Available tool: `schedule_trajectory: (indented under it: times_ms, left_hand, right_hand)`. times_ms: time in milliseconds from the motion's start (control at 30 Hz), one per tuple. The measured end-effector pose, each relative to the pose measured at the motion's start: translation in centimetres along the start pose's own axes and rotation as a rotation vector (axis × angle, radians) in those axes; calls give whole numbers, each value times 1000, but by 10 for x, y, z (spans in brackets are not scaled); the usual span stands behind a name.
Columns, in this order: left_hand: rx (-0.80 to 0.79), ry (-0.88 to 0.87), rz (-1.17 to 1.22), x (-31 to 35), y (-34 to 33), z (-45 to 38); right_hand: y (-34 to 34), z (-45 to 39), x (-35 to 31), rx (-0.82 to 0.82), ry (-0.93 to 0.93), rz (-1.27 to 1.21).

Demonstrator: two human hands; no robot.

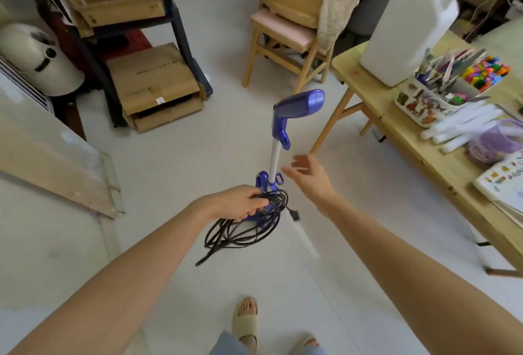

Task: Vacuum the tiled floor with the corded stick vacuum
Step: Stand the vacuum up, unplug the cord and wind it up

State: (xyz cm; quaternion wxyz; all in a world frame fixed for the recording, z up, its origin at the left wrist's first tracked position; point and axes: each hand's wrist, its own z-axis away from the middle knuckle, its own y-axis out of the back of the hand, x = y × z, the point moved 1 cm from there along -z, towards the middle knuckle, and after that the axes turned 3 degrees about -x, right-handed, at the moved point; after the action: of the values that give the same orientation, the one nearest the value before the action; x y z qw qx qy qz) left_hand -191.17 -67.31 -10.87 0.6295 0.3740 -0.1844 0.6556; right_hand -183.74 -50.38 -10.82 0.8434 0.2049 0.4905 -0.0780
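Head view looks down on a pale, smooth tiled floor (175,156). At right stands a light wooden table (441,156) bearing a white plastic jug (410,29); far off, a wooden chair (285,40) draped with a knitted cream throw. At centre the stick vacuum (278,139) stands upright, glossy purple plastic with a white tube, its head far, handle near. Left hand (240,203) grips the handle together with a coiled black cord (246,227) hanging in loops. Right hand (308,173) hovers just right of the tube, fingers spread loosely, holding nothing.
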Motion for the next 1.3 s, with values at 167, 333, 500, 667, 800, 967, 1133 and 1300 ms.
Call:
schedule_trajectory:
  times_ms: [167, 333, 500, 667, 800, 967, 1133, 1300]
  left_hand:
    - [85, 23, -311, 1, 17, 0]
    - [78, -2, -373, 2, 24, -1]
    - [58, -60, -343, 0, 21, -3]
    - [72, -122, -219, 7, 24, -7]
    - [-6, -180, -138, 24, 32, -7]
    - [67, -285, -231, 46, 54, -15]
    - [356, -438, 78, 59, 70, -24]
    - [564, -515, 113, 68, 76, -30]
  right_hand:
    - [-36, -27, -24, 291, 111, 73]
    - [-39, -36, -33, 303, -19, -342]
    - [-26, -36, -39, 84, -383, -1228]
    - [-19, -15, -26, 262, -341, -575]
    - [-4, 12, -10, 3, 137, 3]
    - [13, 1, -16, -139, 337, 455]
    - [34, -15, -42, -56, 321, 167]
    - [41, -32, -60, 145, 379, 12]
